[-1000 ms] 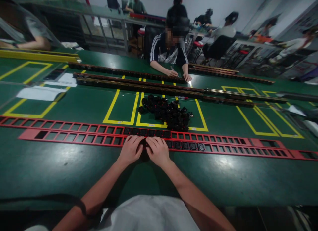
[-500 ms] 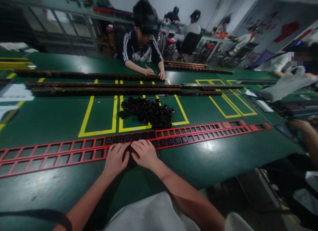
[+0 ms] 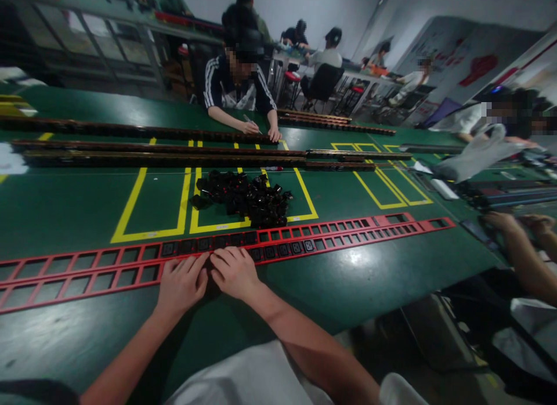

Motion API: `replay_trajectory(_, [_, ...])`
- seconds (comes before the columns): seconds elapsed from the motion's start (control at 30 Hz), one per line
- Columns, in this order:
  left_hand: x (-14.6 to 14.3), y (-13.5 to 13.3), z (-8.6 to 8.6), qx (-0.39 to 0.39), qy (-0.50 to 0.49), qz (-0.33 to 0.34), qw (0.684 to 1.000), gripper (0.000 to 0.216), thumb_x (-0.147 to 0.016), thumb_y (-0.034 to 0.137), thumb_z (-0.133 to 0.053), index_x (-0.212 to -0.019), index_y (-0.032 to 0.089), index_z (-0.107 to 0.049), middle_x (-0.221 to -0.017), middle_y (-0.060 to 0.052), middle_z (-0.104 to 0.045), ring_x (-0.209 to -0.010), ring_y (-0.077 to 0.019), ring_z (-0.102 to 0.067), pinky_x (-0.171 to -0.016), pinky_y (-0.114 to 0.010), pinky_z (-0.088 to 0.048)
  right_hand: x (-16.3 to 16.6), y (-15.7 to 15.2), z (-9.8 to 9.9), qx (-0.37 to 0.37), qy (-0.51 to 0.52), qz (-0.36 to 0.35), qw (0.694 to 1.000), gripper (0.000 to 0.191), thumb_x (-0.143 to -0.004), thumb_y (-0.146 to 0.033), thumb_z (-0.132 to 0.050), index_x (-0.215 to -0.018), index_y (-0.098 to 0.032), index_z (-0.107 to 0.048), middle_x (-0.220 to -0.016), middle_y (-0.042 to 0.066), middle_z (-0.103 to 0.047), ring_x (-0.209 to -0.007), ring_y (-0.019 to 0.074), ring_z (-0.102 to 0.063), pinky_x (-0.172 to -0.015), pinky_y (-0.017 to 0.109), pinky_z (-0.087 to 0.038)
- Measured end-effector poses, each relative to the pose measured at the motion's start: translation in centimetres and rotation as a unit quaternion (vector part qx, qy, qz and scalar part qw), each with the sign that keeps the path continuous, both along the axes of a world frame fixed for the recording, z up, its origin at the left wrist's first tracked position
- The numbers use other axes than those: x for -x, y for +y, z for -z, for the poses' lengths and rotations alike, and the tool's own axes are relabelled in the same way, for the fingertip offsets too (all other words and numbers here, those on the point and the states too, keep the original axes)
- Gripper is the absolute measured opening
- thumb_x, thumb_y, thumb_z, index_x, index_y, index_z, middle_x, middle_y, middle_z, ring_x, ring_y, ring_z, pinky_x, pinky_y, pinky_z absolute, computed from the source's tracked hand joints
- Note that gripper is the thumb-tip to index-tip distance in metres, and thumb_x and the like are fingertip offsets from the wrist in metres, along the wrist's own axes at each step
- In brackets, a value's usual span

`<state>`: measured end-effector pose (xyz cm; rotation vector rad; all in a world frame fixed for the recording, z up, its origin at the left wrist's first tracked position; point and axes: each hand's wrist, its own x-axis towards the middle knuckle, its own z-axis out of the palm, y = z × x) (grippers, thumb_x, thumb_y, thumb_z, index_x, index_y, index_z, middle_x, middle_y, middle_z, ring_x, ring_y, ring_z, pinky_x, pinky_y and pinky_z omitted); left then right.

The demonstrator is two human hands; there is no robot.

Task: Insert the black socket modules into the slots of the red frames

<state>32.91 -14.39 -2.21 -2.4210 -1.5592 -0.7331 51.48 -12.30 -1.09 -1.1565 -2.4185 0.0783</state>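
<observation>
Two long red slotted strips (image 3: 343, 239) lie side by side across the table in front of me. Black power sockets (image 3: 284, 249) fill several openings near their middle, in both rows. My left hand (image 3: 183, 282) rests over the near strip, fingers bent and closed. Close beside it, my right hand (image 3: 235, 271) curls over the same strip, its fingertips near those of the left. Whatever lies under the fingers of both hands is hidden. Beyond the strips sits a loose heap of black sockets (image 3: 243, 197).
Long dark rails (image 3: 165, 154) lie across the table behind the heap. Yellow tape lines (image 3: 186, 184) mark the green table (image 3: 331, 286). Opposite me, a person (image 3: 239, 97) holds a pen against a rail. A plastic bag (image 3: 483, 152) and another person's hands (image 3: 500, 221) are at the right.
The whole view has shifted, so the table things appear farther left. My hands stay at about the same place on the strips, in nearly the same pose.
</observation>
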Motion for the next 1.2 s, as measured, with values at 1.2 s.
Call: replay_trajectory(1.2, [0.2, 1.1, -2.3, 0.309, -0.097, -0.056, 0.945, 0.035, -0.094, 0.025, -0.057, -0.129, 0.025, -0.061, -0.108, -0.004, -0.073, -0.101, -0.0199, -0.069, -0.090, -0.032, -0.054, -0.3, 0.6, 0.5, -0.026, 0.070, -0.010, 0.997, 0.022, -0.098, -0.025, -0.056, -0.116, -0.020, -0.069, -0.119, 0.007, -0.070, -0.107, 0.0226, -0.056, -0.087, 0.039, -0.044])
